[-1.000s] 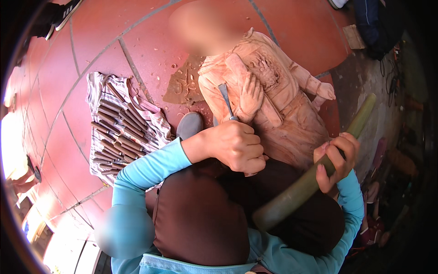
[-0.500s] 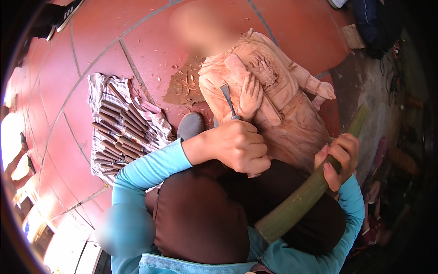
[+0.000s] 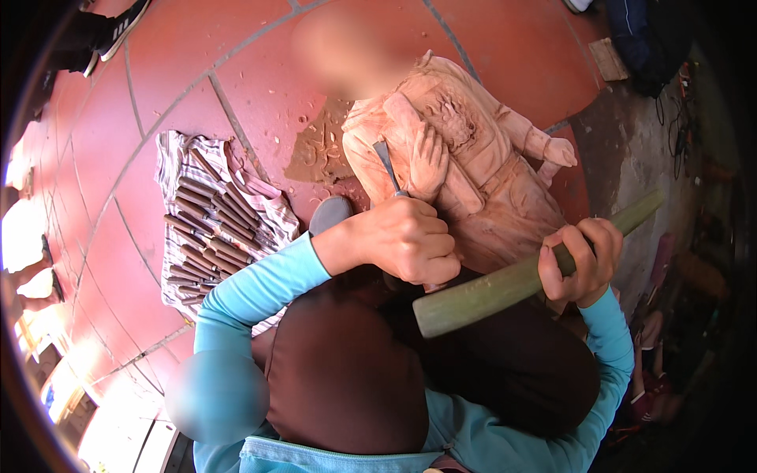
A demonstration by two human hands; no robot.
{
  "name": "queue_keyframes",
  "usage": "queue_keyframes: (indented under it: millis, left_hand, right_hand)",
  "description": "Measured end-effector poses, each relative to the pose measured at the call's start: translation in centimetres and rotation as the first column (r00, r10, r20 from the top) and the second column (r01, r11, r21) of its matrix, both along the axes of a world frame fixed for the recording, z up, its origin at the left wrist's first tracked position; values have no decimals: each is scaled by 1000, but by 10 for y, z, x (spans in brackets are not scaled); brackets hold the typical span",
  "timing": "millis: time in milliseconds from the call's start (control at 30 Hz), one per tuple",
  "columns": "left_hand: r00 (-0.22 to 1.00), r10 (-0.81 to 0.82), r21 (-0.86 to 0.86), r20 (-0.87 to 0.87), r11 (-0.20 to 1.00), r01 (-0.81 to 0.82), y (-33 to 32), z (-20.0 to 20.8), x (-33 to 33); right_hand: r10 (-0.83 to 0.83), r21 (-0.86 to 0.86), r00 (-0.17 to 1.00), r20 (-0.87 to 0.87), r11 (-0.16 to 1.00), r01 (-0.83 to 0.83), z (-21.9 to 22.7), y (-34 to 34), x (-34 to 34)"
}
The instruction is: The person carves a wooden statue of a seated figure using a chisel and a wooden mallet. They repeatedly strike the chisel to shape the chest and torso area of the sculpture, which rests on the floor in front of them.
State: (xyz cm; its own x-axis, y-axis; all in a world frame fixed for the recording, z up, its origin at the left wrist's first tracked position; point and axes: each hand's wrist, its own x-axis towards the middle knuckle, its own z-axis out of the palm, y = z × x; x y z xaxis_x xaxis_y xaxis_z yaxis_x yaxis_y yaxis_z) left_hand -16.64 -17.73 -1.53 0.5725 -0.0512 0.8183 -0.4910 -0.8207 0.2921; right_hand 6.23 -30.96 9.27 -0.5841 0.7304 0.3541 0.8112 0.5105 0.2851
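Observation:
A carved wooden figure in pale reddish wood lies in front of me, its robe, folded arm and chest relief facing up. My left hand is closed around a chisel, its flat metal blade pointing away over the figure's sleeve; whether the edge touches the wood I cannot tell. The butt of the handle shows below my fist. In my right hand is a thick green club-like mallet, gripped partway along. Its blunt end lies beside the butt of the chisel handle; contact is unclear.
To the left, several wooden-handled carving tools lie on a striped cloth. Wood shavings are scattered on the red tiled floor. Another person's shoe is at the far left. A small block sits at the far right.
The mallet has swung up and leftward from a steep slant to a flatter one, its blunt end nearing the chisel butt. My left hand and chisel have shifted slightly.

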Motion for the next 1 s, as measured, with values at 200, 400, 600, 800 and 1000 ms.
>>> queue_keyframes:
  millis: [200, 400, 600, 800, 1000]
  left_hand:
    - [999, 44, 1, -29, 999, -44, -2, 1, -3]
    - [1000, 6, -6, -17, 1000, -6, 3, 2, -1]
    - [986, 163, 58, -29, 985, -161, 1, 10, -7]
    - [999, 51, -85, 12, 995, -49, -10, 8, 2]
    - [1000, 13, -155, 24, 988, -9, -5, 15, 4]
  right_hand:
    - [46, -19, 992, -117, 999, -49, -3, -1, 6]
    - [182, 104, 938, -294, 982, -158, -14, 6, 9]
    - [-53, -49, 992, -111, 998, 48, -3, 9, -3]
    - [-69, -113, 955, -289, 993, 38, -3, 0, -5]
    - [-40, -122, 902, -430, 992, -14, 2, -3, -7]
